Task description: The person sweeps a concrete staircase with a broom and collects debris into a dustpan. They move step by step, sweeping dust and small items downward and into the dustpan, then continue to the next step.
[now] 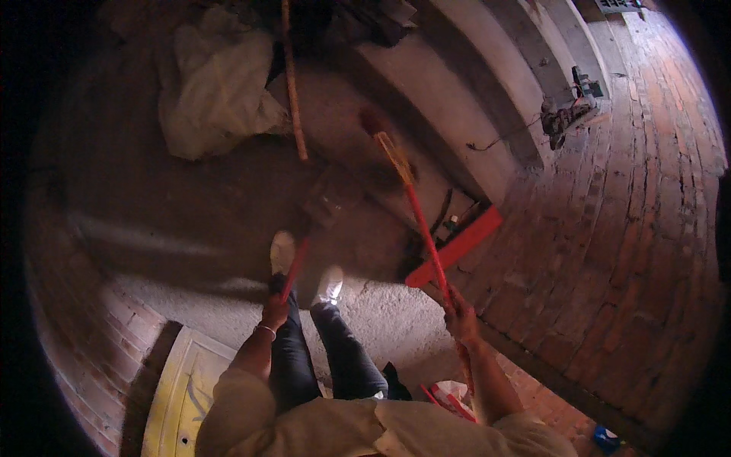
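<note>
My left hand (275, 313) grips a red handle (296, 265) in front of my left leg. Beyond that handle lies a dark, blurred flat shape (331, 197); whether it is a pan or a blade joined to the handle, I cannot tell. In my right hand (461, 319) is a long red pole (421, 220) that slants up and away, with a yellowish section (395, 157) and a dark, blurred tip. Its near end reaches back beside my forearm. From my view the pole crosses over a red bar (462, 245) at the edge of the brick surface.
A pale sack (220, 91) rests at the far left, beside a thin rod (293, 97). Concrete steps (457, 85) rise at the upper right, near a clump of debris with wires (562, 117). Brickwork (599, 228) spans the right. A yellow door (177, 394) stands lower left.
</note>
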Available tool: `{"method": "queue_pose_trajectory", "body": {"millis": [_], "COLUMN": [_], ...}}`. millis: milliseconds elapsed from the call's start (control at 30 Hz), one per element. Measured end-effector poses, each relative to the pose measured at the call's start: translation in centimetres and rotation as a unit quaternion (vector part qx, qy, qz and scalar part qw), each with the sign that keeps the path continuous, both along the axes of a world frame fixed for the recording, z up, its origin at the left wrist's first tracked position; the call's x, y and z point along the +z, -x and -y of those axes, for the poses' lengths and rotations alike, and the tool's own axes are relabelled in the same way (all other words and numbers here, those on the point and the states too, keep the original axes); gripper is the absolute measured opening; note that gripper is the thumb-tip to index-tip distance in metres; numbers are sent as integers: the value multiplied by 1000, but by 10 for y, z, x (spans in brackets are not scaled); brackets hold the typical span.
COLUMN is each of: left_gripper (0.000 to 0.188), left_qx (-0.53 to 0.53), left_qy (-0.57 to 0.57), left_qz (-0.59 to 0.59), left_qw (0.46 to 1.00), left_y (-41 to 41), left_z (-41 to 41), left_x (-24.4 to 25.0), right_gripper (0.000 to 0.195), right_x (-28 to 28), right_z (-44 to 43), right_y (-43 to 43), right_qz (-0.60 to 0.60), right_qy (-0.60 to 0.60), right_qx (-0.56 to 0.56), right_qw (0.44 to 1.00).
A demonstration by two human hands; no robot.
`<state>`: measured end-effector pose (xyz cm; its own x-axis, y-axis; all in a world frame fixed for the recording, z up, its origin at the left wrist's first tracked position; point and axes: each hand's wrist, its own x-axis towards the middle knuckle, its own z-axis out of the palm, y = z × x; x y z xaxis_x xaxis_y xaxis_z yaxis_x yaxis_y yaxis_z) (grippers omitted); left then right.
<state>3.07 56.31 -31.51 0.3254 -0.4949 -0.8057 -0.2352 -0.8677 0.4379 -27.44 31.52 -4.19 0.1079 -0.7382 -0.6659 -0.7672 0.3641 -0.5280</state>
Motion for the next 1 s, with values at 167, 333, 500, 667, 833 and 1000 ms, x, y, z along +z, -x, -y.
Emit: {"method": "queue_pose_trajectory", "body": {"millis": [167,333,500,667,833,1000], "left_gripper": [25,24,22,20,20,20], "left_qx": [-44,-60,-54,-9,-9,-11], "left_qy": [52,32,97,19,10,-32], "left_qz": [14,50,76,80,103,92], "left_qw": [998,996,991,997,995,995], "left_y": [15,26,21,17,6,-8], "left_z": [-22,-44,-55,-101,-183,-220], "left_x": [-26,-31,-10,1,15,10], "right_gripper": [39,38,36,32,30,31], "right_x": [-38,6,-41,-60,-16,-87], "right_z": [-27,-15,67,31,-51,-24], "right_y": [3,-2,-3,10,0,-75], "right_qz": [88,142,137,9,81,73], "right_qy": [-32,-83,55,31,56,190], "right_qx": [-21,-33,30,194,195,395], "right_qw": [995,986,989,981,976,896]}}
